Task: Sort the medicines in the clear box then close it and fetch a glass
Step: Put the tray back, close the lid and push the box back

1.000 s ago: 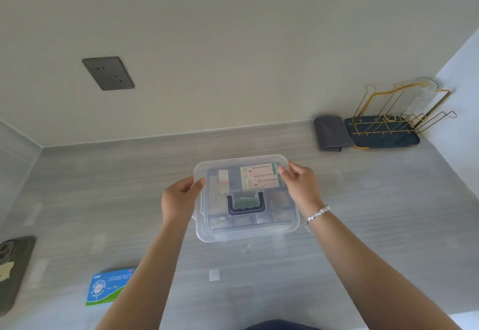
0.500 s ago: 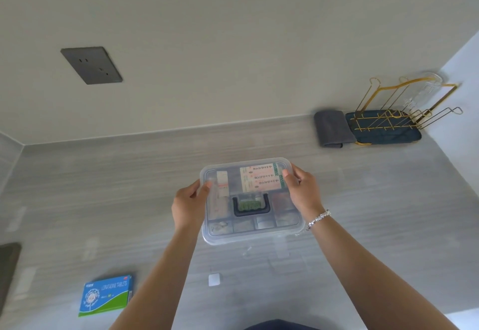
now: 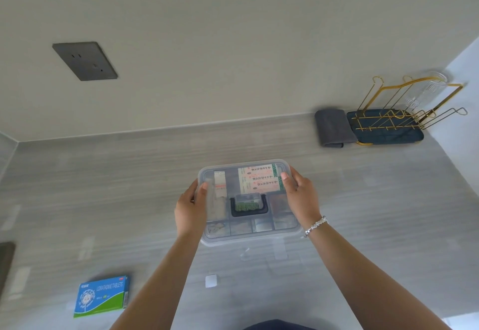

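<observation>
At the middle of the grey wood-grain tabletop sits the clear box, its lid on and a dark handle lying flat in the lid's centre. Through the plastic I can see pink-and-white medicine cartons in the far compartment, a narrow white carton to their left, and a green blister strip under the handle; the small near compartments hold things too blurred to name.

Both hands grip the box by its sides. The left hand is cupped against the left edge with the thumb pressing on the lid's top near the far left corner. The right hand clasps the right edge, thumb laid on the lid over the cartons; a beaded bracelet circles that wrist.

Well apart, near the front left, a blue and green box of loratadine tablets lies flat on the tabletop. A small white square lies just in front of the clear box.

At the far right corner a gold wire rack stands on a dark tray, with a clear glass upended on it and a folded grey cloth touching the tray's left side. A dark wall socket is set in the beige wall.
</observation>
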The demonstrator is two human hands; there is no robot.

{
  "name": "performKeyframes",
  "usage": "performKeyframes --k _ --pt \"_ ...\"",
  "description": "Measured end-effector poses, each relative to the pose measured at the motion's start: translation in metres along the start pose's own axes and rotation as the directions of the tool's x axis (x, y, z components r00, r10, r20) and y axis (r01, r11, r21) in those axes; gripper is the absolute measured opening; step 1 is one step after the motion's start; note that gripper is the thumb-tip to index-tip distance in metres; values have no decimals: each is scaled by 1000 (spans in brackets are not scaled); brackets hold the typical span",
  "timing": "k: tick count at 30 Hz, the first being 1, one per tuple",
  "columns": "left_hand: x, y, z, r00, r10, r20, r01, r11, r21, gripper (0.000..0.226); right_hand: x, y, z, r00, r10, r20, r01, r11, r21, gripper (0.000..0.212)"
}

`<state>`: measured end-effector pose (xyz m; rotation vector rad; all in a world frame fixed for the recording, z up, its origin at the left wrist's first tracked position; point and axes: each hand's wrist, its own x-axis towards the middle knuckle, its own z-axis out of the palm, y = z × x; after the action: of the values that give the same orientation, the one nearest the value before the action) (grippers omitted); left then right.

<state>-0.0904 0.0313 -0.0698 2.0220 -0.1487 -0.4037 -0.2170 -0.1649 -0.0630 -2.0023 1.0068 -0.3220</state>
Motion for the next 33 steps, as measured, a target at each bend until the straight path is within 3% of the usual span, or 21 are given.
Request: performKeyframes --k 7,12,16,19,22,24,26,28,33 --pt "3 -2 1 999 -20 28 22 999 -41 40 0 1 0 999 -23 26 22 999 24 34" --pt "3 -1 -1 995 -79 53 81 996 -34 40 -2 -1 -8 989 -41 143 25 993 115 37" --pt "3 -3 -5 979 -186 89 192 979 -66 38 -9 7 -13 959 202 200 -224 970 90 61" --pt "3 -9 -11 960 -258 107 260 965 -9 49 -14 11 -17 932 249 263 -285 952 111 59" --pt "1 -10 -14 909 -362 209 382 922 -65 55 -17 10 -18 910 291 296 -341 931 133 59" --pt "2 -8 -15 916 -363 173 376 925 -49 56 -17 9 -18 918 314 243 -352 927 131 56" --pt "1 -5 -16 945 -325 38 326 945 -13 57 -18 7 -18 944 305 122 -321 938 134 49" --pt "-3 -1 -16 962 -271 -41 272 962 23 42 -19 3 -16 954 298 9 -297 946 128 42" --pt "-19 6 -8 989 -145 -24 145 989 21 25 -26 -5 -8 979 198 -56 -197 980 22 35"
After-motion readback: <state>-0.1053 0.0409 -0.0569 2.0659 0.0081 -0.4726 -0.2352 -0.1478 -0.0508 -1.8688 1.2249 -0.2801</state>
